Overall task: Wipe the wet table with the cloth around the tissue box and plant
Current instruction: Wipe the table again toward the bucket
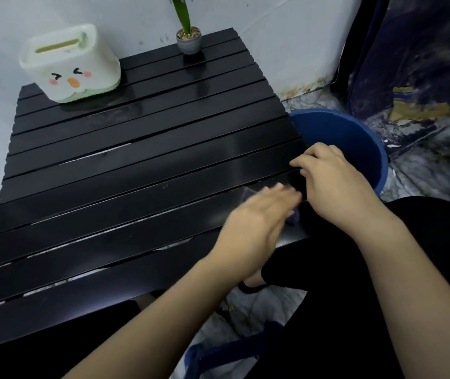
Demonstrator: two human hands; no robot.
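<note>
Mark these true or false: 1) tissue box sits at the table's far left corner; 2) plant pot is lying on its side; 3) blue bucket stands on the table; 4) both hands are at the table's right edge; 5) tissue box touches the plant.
1) True: the tissue box stands at the far left corner of the table.
2) False: the plant stands upright.
3) False: the blue bucket is on the floor, right of the table.
4) True: left hand and right hand are there.
5) False: they stand apart.
</note>
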